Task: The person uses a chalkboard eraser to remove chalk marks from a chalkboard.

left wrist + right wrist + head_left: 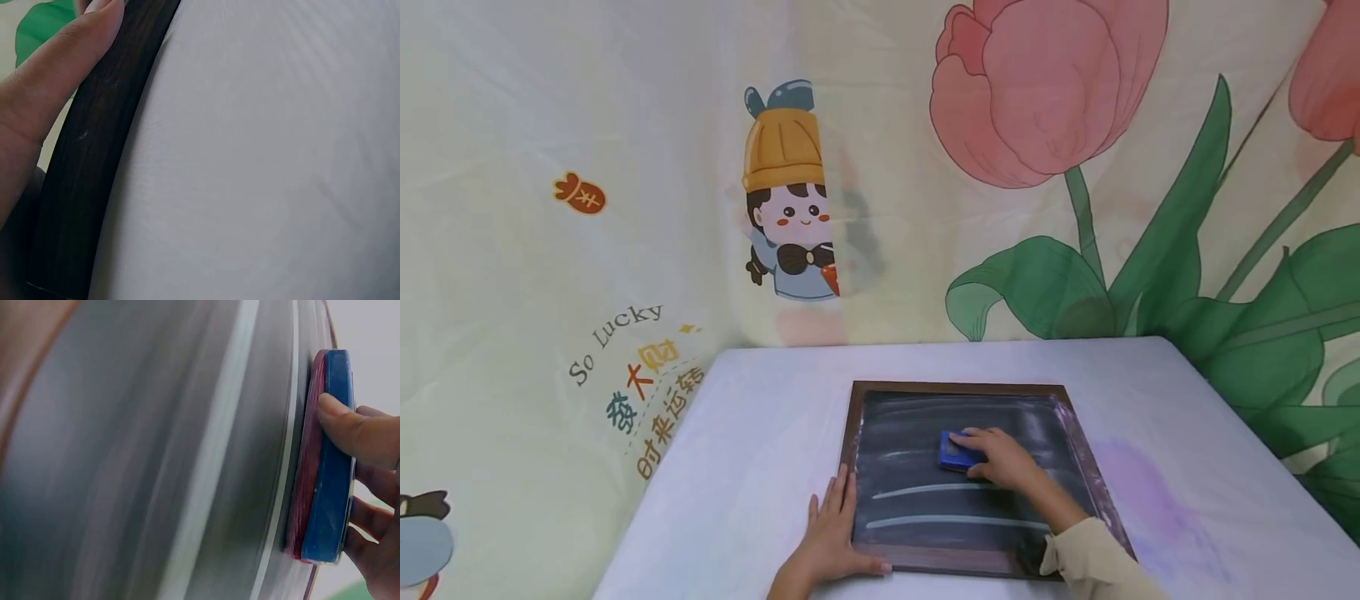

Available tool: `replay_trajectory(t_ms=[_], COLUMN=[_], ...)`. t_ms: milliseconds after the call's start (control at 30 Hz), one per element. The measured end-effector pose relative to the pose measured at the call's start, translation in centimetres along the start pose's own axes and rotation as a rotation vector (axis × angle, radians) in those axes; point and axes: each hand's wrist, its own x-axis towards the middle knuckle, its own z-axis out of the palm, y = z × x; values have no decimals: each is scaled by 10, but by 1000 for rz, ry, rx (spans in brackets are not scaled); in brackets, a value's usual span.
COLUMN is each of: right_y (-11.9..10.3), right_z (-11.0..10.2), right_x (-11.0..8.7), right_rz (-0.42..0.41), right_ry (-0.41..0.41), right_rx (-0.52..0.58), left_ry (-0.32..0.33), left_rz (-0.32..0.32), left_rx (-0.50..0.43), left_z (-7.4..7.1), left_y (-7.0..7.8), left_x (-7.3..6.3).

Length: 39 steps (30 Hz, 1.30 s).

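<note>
A framed chalkboard (898,468) lies on the table in the head view, with two bold white chalk lines (955,522) across its lower half. Higher up, the surface carries faint smeared chalk. My right hand (1006,462) grips a blue chalkboard eraser (951,455) over the upper middle of the board. In the right wrist view the thumb presses one side of the eraser, whose reddish felt (307,481) faces the board. My left hand (827,537) rests at the board's lower left corner, fingers straight along the left side of the wooden frame (81,162), thumb along the front edge.
A white cloth covers the table (752,433), with a purple stain (1138,492) to the right of the board. Under the right sleeve, a dark object (1032,552) sits at the board's lower right. Behind hangs a printed curtain (880,167) with tulips and a cartoon figure.
</note>
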Motion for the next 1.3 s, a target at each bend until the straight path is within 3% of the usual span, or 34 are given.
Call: replay_trajectory(t_ms=[267, 500, 700, 1100, 1300], right_y=[64, 78, 61, -11, -49], right_z=[-27, -39, -32, -2, 10], right_x=[-44, -49, -41, 15, 36], right_rz=[38, 34, 14, 36, -58], right_ry=[27, 12, 44, -64, -67], right_rx=[-1, 23, -29, -1, -15], left_ry=[2, 9, 14, -19, -12], left_rz=[-1, 10, 10, 2, 0], left_rx=[-14, -19, -19, -4, 6], left_z=[2, 2, 1, 2, -3], left_y=[-3, -1, -1, -1, 2], left_x=[0, 2, 1, 2, 0])
